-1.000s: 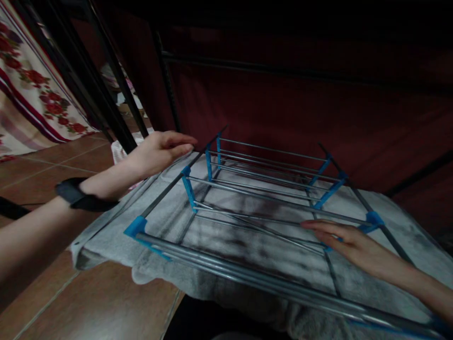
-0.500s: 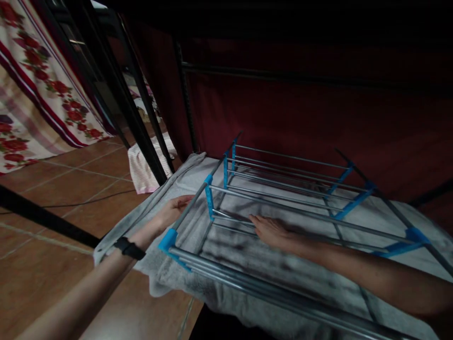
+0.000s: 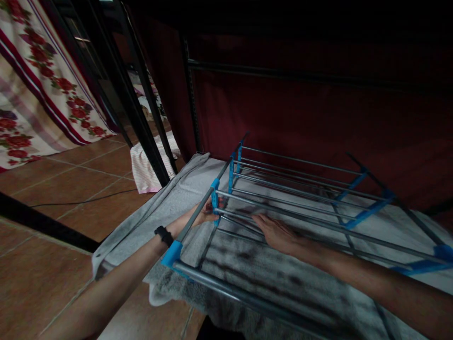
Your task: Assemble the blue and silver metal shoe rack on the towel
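Note:
A shoe-rack-like frame of grey metal rods (image 3: 297, 208) joined by blue plastic brackets lies across a grey blanket (image 3: 170, 203). My left hand (image 3: 207, 211), with a black band at its wrist, reaches under the side tube. Its fingers close about a blue bracket (image 3: 214, 200) on the near left side. To the right of it, my right hand (image 3: 278, 233) lies over a metal rod (image 3: 240, 225) that slants out from that bracket. Its fingers are bent around the rod, and the fingertips are partly hidden. A thicker front tube (image 3: 226, 287) runs below both hands.
Black metal posts (image 3: 132, 104) stand at the left, and a dark red cloth (image 3: 283, 118) hangs behind the frame. A flowered curtain (image 3: 42, 85), a striped cloth (image 3: 146, 165) and a thin cable (image 3: 85, 201) are over the tiled floor (image 3: 63, 236).
My left hand has moved right and forward from beside the side tube to the blue bracket. My right hand stays near the same rod. The view has shifted slightly.

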{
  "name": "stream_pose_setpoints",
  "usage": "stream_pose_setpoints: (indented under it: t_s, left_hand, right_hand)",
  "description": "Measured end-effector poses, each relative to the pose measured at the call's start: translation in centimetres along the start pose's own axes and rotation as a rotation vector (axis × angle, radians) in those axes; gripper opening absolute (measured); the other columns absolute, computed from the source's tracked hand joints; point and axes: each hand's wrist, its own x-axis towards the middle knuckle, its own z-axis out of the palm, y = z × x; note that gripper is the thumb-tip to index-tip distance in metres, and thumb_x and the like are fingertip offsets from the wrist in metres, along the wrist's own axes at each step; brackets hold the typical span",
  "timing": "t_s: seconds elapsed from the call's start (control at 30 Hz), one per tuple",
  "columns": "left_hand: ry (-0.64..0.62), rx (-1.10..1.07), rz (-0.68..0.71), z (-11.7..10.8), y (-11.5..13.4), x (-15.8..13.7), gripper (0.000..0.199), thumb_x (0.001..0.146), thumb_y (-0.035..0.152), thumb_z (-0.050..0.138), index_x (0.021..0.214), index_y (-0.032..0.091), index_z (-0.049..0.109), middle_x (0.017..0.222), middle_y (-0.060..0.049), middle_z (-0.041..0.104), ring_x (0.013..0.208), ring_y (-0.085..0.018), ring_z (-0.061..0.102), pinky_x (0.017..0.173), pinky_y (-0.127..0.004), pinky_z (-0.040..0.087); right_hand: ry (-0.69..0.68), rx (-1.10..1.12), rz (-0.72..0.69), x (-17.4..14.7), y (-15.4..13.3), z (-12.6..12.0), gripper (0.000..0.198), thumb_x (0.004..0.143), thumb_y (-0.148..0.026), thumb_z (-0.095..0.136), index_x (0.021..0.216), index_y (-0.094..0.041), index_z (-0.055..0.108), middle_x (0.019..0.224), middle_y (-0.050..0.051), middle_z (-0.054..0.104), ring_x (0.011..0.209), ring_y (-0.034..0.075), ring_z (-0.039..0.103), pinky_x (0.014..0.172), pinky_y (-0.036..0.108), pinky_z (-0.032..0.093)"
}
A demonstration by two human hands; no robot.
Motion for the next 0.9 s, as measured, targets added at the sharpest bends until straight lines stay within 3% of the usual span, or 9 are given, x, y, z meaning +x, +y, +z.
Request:
stream_pose_setpoints:
  t_s: [0.23,0.33,0.43,0.67,0.9]
  left_hand:
    - [-0.065,-0.138,-0.126,-1.2,-0.1,0.5,0.044,0.075,0.027,0.078,0.115,0.018,0.063,0.111,-0.006,0.068,0.107,-0.025,0.059,0.099,-0.04,0.041]
    - [-0.052,-0.191,-0.121,-1.1,-0.7,0.7,0.044,0.075,0.03,0.078,0.114,0.018,0.063,0.109,-0.006,0.067,0.102,-0.023,0.059,0.095,-0.039,0.041]
    - [-0.055,-0.27,-0.101,-0.7,-1.0,0.7,0.045,0.074,0.038,0.078,0.111,0.018,0.063,0.102,-0.006,0.068,0.096,-0.023,0.06,0.09,-0.039,0.043]
    - [-0.009,-0.34,-0.093,0.2,-0.3,0.4,0.033,0.079,0.035,0.074,0.105,0.018,0.064,0.097,-0.002,0.066,0.092,-0.02,0.057,0.089,-0.036,0.042]
    - [0.088,-0.368,-0.115,0.9,-0.4,0.8,0.037,0.071,0.037,0.081,0.097,0.018,0.062,0.084,0.001,0.064,0.079,-0.017,0.058,0.081,-0.034,0.044]
  right_hand:
    - [0.042,-0.104,-0.007,-0.3,0.1,-0.1,0.057,0.088,-0.001,0.031,0.142,-0.02,0.038,0.133,0.012,0.056,0.103,0.022,0.064,0.082,0.034,0.047]
    - [0.069,-0.131,-0.005,-0.2,0.1,-0.1,0.041,0.1,-0.018,0.03,0.139,-0.021,0.042,0.127,0.011,0.061,0.098,0.022,0.065,0.079,0.033,0.048]
    - [0.11,-0.155,0.024,0.0,-0.1,-0.1,0.037,0.104,-0.032,0.027,0.135,-0.023,0.046,0.122,0.01,0.064,0.095,0.022,0.067,0.076,0.032,0.048]
    - [0.058,-0.127,0.064,0.1,-0.3,-0.3,0.037,0.104,-0.034,0.028,0.134,-0.024,0.048,0.123,0.011,0.065,0.095,0.023,0.067,0.077,0.032,0.048]
    - [0.06,-0.1,0.063,0.1,0.1,-0.4,0.038,0.104,-0.032,0.027,0.134,-0.023,0.049,0.124,0.011,0.064,0.098,0.023,0.066,0.079,0.032,0.047]
